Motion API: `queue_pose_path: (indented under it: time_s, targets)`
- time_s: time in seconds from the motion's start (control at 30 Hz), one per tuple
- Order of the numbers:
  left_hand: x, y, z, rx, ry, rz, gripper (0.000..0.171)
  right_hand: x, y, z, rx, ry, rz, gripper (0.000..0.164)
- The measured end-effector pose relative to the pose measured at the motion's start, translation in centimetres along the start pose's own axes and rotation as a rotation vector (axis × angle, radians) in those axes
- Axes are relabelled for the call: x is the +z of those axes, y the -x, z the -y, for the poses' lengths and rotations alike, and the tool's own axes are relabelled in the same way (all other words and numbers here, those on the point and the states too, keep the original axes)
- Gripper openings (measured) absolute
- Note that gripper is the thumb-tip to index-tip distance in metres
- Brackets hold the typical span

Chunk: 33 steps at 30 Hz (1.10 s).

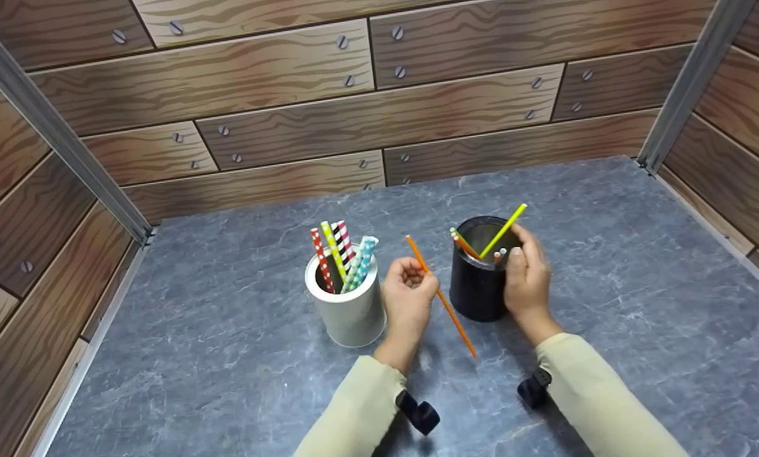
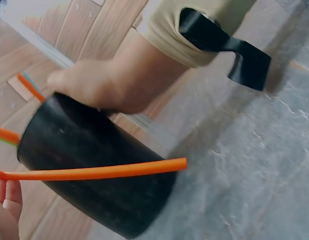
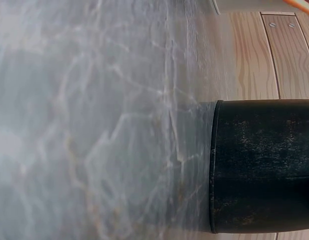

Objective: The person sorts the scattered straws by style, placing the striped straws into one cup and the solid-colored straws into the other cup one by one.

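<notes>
Between thumb and fingers, my left hand pinches a plain orange straw, which slants in front of the black can. My right hand holds that can by its right side, thumb near the rim. A yellow-green straw leans out of the can, with a few other straw ends inside. Left of my left hand stands a white can of patterned paper straws, among them a red dotted straw and a blue dotted straw. In the left wrist view, the orange straw crosses before the black can.
Both cans stand on a grey marbled tabletop. Wood-pattern panels wall in the back and sides, with a metal corner post at the right. A black wrist mount sits on the left sleeve.
</notes>
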<state>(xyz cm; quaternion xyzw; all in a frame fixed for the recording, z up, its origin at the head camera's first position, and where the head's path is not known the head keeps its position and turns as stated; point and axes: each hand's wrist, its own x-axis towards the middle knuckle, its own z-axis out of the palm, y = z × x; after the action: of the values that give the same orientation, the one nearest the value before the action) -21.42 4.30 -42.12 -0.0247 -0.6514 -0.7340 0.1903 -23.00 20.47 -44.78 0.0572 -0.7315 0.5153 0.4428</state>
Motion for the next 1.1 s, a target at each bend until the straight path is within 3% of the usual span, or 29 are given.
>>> queue_pose_path:
  time_s: [0.1, 0.33, 0.6, 0.97, 1.1]
  targets:
    - [0.0, 0.0, -0.9, 0.056, 0.011, -0.01, 0.014, 0.0, 0.0, 0.0, -0.002, 0.002, -0.006, 0.038]
    - [0.0, 0.2, -2.8, 0.099, 0.136, -0.02, 0.014, -0.1, 0.1, -0.1, 0.004, 0.014, -0.002, 0.037]
    - [-0.3, 0.3, -4.8, 0.215, 0.213, 0.008, 0.013, -0.2, 0.1, 0.0, 0.0, 0.009, 0.003, 0.038]
    - [-0.9, 0.4, -6.8, 0.461, 0.241, -0.043, 0.014, -0.1, 0.1, -0.2, 0.007, 0.014, 0.011, 0.038]
    - [-0.9, 0.4, -6.9, 0.56, 0.213, -0.017, 0.015, -0.1, 0.0, -0.2, 0.004, 0.012, 0.01, 0.038]
